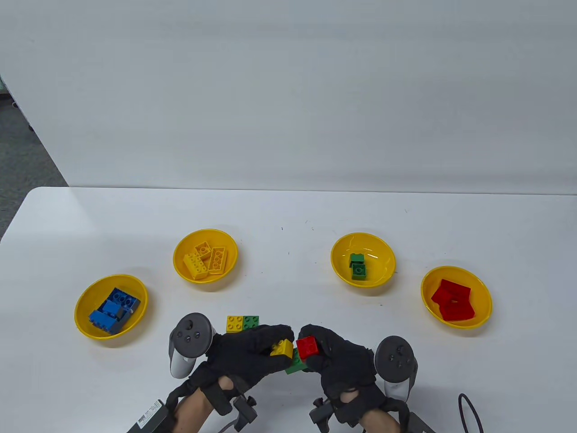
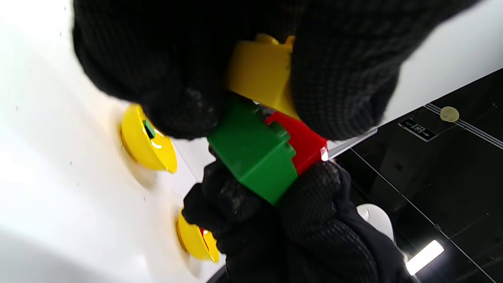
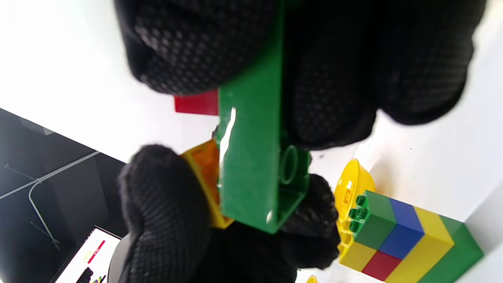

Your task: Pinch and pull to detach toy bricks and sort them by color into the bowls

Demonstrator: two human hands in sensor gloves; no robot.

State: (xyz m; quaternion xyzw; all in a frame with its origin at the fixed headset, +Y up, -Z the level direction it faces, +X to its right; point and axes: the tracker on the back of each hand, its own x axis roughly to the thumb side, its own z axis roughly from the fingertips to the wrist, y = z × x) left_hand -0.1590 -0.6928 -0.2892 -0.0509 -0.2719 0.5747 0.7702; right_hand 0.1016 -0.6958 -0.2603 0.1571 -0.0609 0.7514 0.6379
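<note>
Just above the table's front edge, both hands hold a small cluster: a yellow brick [image 1: 281,348] and a red brick [image 1: 308,347] side by side on a green brick [image 1: 295,364]. My left hand [image 1: 270,345] pinches the yellow brick [image 2: 259,74], which tilts slightly off the green brick [image 2: 255,153], with a thin gap at one edge. My right hand [image 1: 322,351] grips the red brick [image 2: 302,141] and the green brick [image 3: 255,157]. Four yellow bowls hold sorted bricks: blue [image 1: 111,306], yellow [image 1: 205,256], green [image 1: 363,264] and red [image 1: 456,297].
A second block of joined bricks [image 1: 242,324] stands on the table just behind my left hand. In the right wrist view this block [image 3: 401,236] shows green, blue, yellow and red layers. A black cable [image 1: 471,412] loops at the front right.
</note>
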